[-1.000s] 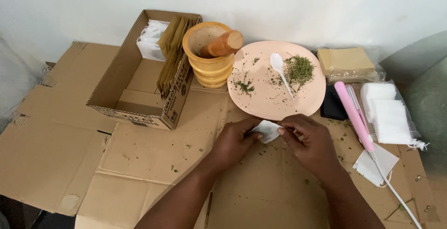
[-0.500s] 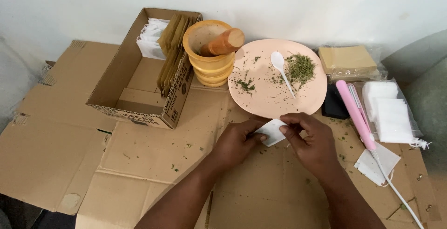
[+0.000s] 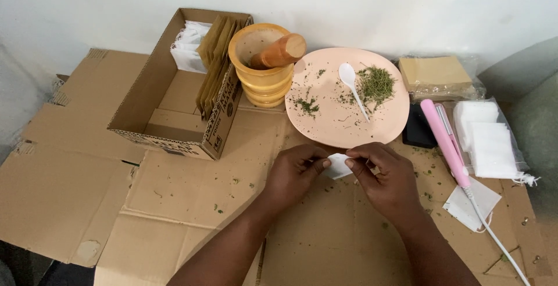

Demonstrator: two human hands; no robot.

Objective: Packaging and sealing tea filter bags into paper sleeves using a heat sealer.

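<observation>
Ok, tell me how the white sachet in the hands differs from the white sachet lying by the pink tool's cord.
The held sachet is pinched between the left hand and right hand, mostly hidden; the loose sachet lies flat on the cardboard, fully visible. The held one sits just below the pink plate; the loose one lies under the cord. Both are white and flat.

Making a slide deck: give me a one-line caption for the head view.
Both hands, left hand and right hand, pinch a small white sachet beside a pink plate of dried herbs.
</observation>
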